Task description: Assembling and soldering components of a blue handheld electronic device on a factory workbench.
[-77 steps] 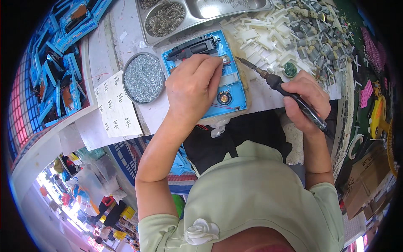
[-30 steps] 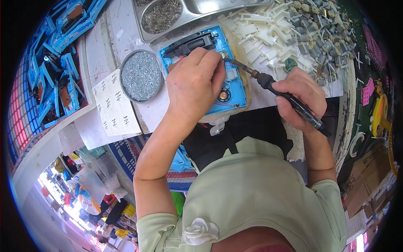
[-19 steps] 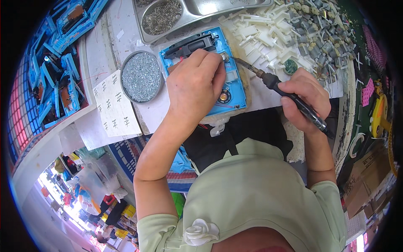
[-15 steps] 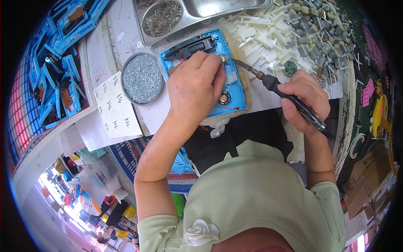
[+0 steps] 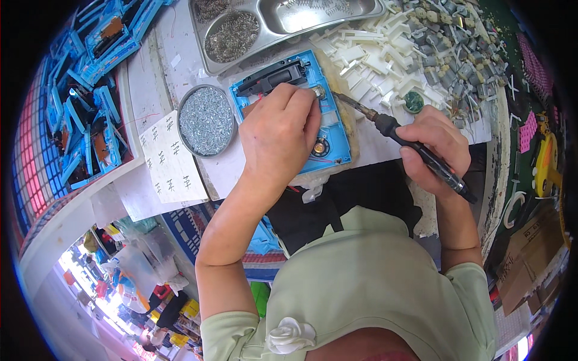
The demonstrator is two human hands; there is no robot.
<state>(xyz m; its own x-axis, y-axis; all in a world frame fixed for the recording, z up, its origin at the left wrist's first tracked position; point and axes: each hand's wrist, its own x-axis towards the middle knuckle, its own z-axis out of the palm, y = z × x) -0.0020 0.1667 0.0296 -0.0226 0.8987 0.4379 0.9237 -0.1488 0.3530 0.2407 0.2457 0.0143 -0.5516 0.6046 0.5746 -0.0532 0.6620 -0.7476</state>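
A blue plastic housing (image 5: 338,133) lies on the table in front of me, with a black part (image 5: 280,75) along its far side and a round metal-centred piece (image 5: 321,147) nearer. My left hand (image 5: 278,129) rests over its left half, fingers pinched together at a small silvery part (image 5: 318,92). What the fingertips grip is hidden behind the hand. In my right hand (image 5: 438,149) is a soldering iron (image 5: 385,124), held like a pen. Its tip points left at the housing's right edge, close to the silvery part.
A round tin of small screws (image 5: 206,120) stands left of the housing, beside a handwritten paper (image 5: 171,162). Behind is a metal tray (image 5: 244,57) with springs. White plastic parts (image 5: 373,66) and small motors (image 5: 457,66) are heaped at right. Blue housings (image 5: 90,132) pile up far left.
The whole view has shifted slightly, with the table lower in the picture. Both hands keep nearly the same pose, and the iron's tip stays close to the silvery part.
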